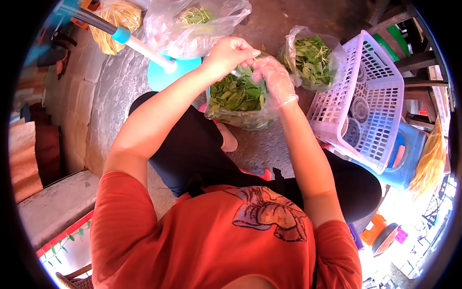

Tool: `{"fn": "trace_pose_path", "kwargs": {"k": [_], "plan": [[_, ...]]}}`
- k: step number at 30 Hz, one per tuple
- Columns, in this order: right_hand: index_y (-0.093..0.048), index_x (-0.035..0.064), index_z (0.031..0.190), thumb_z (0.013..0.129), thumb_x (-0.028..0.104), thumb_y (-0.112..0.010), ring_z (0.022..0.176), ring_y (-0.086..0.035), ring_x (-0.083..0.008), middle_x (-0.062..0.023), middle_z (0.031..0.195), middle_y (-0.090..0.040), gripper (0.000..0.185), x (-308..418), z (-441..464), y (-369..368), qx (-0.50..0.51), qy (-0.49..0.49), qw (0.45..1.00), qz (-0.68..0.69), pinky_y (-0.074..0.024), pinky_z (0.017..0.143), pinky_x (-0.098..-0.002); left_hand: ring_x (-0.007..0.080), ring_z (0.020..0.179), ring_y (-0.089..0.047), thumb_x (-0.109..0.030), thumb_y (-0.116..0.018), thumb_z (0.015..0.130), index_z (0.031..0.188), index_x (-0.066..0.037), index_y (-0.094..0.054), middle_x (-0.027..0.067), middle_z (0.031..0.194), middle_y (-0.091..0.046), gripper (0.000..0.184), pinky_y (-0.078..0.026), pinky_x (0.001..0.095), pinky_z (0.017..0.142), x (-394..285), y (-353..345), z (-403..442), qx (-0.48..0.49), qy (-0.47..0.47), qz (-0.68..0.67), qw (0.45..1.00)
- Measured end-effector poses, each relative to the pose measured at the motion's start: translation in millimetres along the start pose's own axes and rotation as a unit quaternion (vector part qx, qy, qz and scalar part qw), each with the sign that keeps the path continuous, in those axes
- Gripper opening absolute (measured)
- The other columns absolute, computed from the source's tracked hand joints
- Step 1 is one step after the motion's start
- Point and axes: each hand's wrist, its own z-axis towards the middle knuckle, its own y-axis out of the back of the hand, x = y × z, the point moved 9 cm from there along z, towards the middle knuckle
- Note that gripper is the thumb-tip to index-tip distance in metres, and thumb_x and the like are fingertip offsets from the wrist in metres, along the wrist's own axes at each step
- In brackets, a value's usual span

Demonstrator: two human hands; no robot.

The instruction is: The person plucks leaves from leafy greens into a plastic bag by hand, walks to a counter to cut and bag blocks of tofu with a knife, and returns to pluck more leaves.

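My left hand (227, 58) is bare, its thumb and fingertips pinched together beside my other hand. What it pinches is too small to make out, perhaps a bit of green stem. My right hand (278, 81), in a clear plastic glove, has its fingers bent closed near the left fingertips; its hold is hidden. Just below both hands, an open clear plastic bag is filled with green leaves (238, 92). A second bag of leaves (312, 60) stands to the right. Behind my left hand lies a large clear bag (166, 24) with some greens on top.
A white plastic basket (332, 108) with round items inside leans at the right, by a blue container (413, 139). A pole (144, 50) slants over a turquoise round object (185, 67) at upper left. A yellow bundle (115, 24) lies farther left.
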Motion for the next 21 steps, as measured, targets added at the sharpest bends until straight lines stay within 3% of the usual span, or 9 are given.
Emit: {"fn": "trace_pose_path", "kwargs": {"k": [3, 6, 7, 10, 11, 15, 18, 19, 21], "plan": [[-0.057, 0.0018, 0.082, 0.086, 0.021, -0.053, 0.067, -0.049, -0.0174, -0.0099, 0.070, -0.054, 0.020, 18, -1, 19, -0.108, 0.104, 0.972, -0.180, -0.0422, 0.066, -0.0326, 0.0087, 0.061, -0.055, -0.018, -0.068, 0.083, 0.079, -0.001, -0.060, 0.0034, 0.069, -0.061, 0.019, -0.046, 0.0225, 0.061, -5, -7, -7, -0.015, -0.029, -0.007, 0.999], [-0.057, 0.0021, 0.082, 0.086, 0.023, -0.054, 0.065, -0.048, -0.0180, -0.0096, 0.072, -0.056, 0.021, -21, 25, 49, -0.089, 0.039, 0.988, -0.118, -0.0426, 0.064, -0.0329, 0.0126, 0.070, -0.061, -0.018, -0.064, 0.086, 0.086, 0.000, -0.058, 0.0076, 0.078, -0.063, 0.018, -0.049, 0.0253, 0.066, 2, 7, 1, -0.042, 0.000, -0.027, 0.999], [-0.059, 0.0024, 0.084, 0.083, 0.025, -0.059, 0.068, -0.055, -0.0219, -0.0128, 0.077, -0.059, 0.023, -24, 20, 55, -0.094, -0.011, 0.971, -0.219, -0.0447, 0.069, -0.0342, 0.0153, 0.075, -0.062, -0.017, -0.062, 0.087, 0.090, 0.000, -0.057, 0.0096, 0.083, -0.063, 0.018, -0.050, 0.0272, 0.069, 7, 11, 1, -0.049, 0.026, -0.076, 0.996], [-0.060, 0.0030, 0.085, 0.080, 0.027, -0.064, 0.082, -0.060, -0.0282, -0.0156, 0.085, -0.063, 0.025, -13, -2, 24, 0.018, 0.047, 0.908, -0.415, -0.0464, 0.076, -0.0369, 0.0232, 0.088, -0.064, -0.014, -0.056, 0.090, 0.098, 0.000, -0.053, 0.0153, 0.095, -0.063, 0.017, -0.052, 0.0330, 0.078, 22, 19, 2, -0.048, 0.093, -0.188, 0.977], [-0.062, 0.0046, 0.087, 0.077, 0.028, -0.066, 0.093, -0.059, -0.0325, -0.0169, 0.093, -0.063, 0.026, -29, -6, 19, 0.024, 0.029, 0.869, -0.494, -0.0463, 0.083, -0.0396, 0.0256, 0.092, -0.063, -0.012, -0.055, 0.090, 0.100, 0.001, -0.052, 0.0168, 0.098, -0.062, 0.016, -0.052, 0.0350, 0.081, 31, 20, 4, -0.033, 0.108, -0.202, 0.973], [-0.065, 0.0080, 0.091, 0.076, 0.026, -0.065, 0.093, -0.059, -0.0319, -0.0164, 0.096, -0.063, 0.024, -55, -21, -4, 0.095, 0.037, 0.762, -0.639, -0.0468, 0.083, -0.0398, 0.0291, 0.092, -0.063, -0.005, -0.050, 0.090, 0.095, 0.001, -0.053, 0.0181, 0.098, -0.062, 0.009, -0.052, 0.0394, 0.085, 45, 24, 5, -0.036, 0.151, -0.220, 0.963], [-0.065, 0.0081, 0.089, 0.076, 0.021, -0.067, 0.087, -0.060, -0.0316, -0.0166, 0.094, -0.064, 0.019, -43, -14, 9, 0.065, 0.029, 0.861, -0.504, -0.0477, 0.081, -0.0372, 0.0285, 0.087, -0.063, -0.001, -0.046, 0.088, 0.088, 0.003, -0.056, 0.0185, 0.094, -0.061, 0.010, -0.053, 0.0410, 0.083, 44, 26, 5, -0.034, 0.148, -0.240, 0.959], [-0.065, 0.0061, 0.087, 0.077, 0.017, -0.068, 0.079, -0.060, -0.0231, -0.0118, 0.088, -0.065, 0.015, -45, -6, 13, 0.070, 0.002, 0.904, -0.422, -0.0478, 0.077, -0.0327, 0.0305, 0.087, -0.063, 0.001, -0.046, 0.083, 0.080, 0.001, -0.056, 0.0172, 0.089, -0.061, 0.010, -0.053, 0.0435, 0.083, 44, 27, 5, -0.040, 0.144, -0.253, 0.956], [-0.064, 0.0047, 0.087, 0.078, 0.016, -0.068, 0.077, -0.058, -0.0162, -0.0066, 0.084, -0.064, 0.014, -32, 4, 14, 0.120, -0.034, 0.950, -0.288, -0.0469, 0.074, -0.0297, 0.0318, 0.088, -0.062, 0.000, -0.047, 0.079, 0.078, 0.001, -0.054, 0.0158, 0.086, -0.060, 0.008, -0.052, 0.0449, 0.084, 47, 29, 5, -0.031, 0.148, -0.287, 0.946]]}}
